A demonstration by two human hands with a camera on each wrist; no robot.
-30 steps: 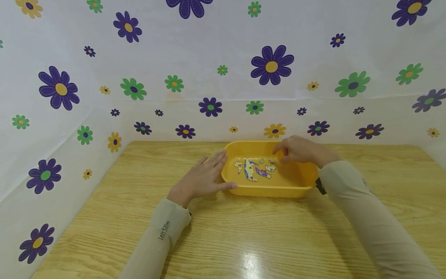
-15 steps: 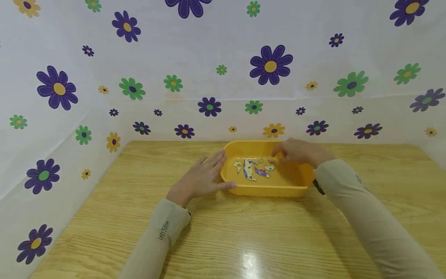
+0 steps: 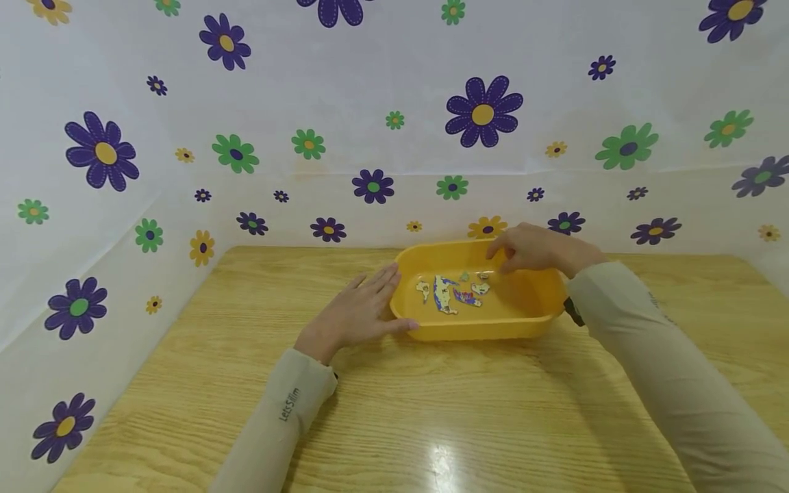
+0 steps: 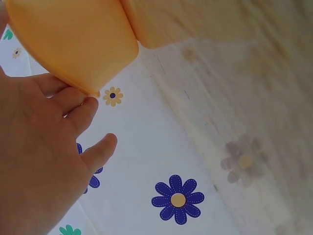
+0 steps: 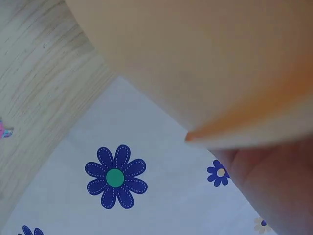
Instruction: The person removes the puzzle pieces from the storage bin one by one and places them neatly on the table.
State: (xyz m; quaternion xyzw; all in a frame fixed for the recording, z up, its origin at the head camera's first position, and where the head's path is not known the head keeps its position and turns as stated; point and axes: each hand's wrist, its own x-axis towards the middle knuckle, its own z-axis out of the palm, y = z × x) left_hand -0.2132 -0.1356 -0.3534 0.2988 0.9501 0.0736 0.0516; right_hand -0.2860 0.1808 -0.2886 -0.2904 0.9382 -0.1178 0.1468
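Observation:
In the head view a yellow plastic tub [image 3: 481,330] stands at the table's far edge. Inside it, left of centre, lie several flat irregular pieces [image 3: 442,294], pale with blue and red patches. My left hand [image 3: 357,318] rests its fingers along the tub's left rim, thumb at the near corner. The left wrist view has that hand [image 4: 49,127] touching the tub's edge [image 4: 73,49]. Over the tub's far right part, my right hand [image 3: 536,248] bends its index finger and thumb downward. Its other fingers are hidden, and whether it grips anything is not visible.
The wooden table [image 3: 394,411] runs toward me. Behind it stands a white cloth [image 3: 394,82] printed with flowers. At the left edge of the right wrist view is a small pink and blue piece [image 5: 5,131].
The tub's right end has shifted slightly away and to the right, so its near rim now slants. My right hand has risen a little; the left hand keeps its place on the rim.

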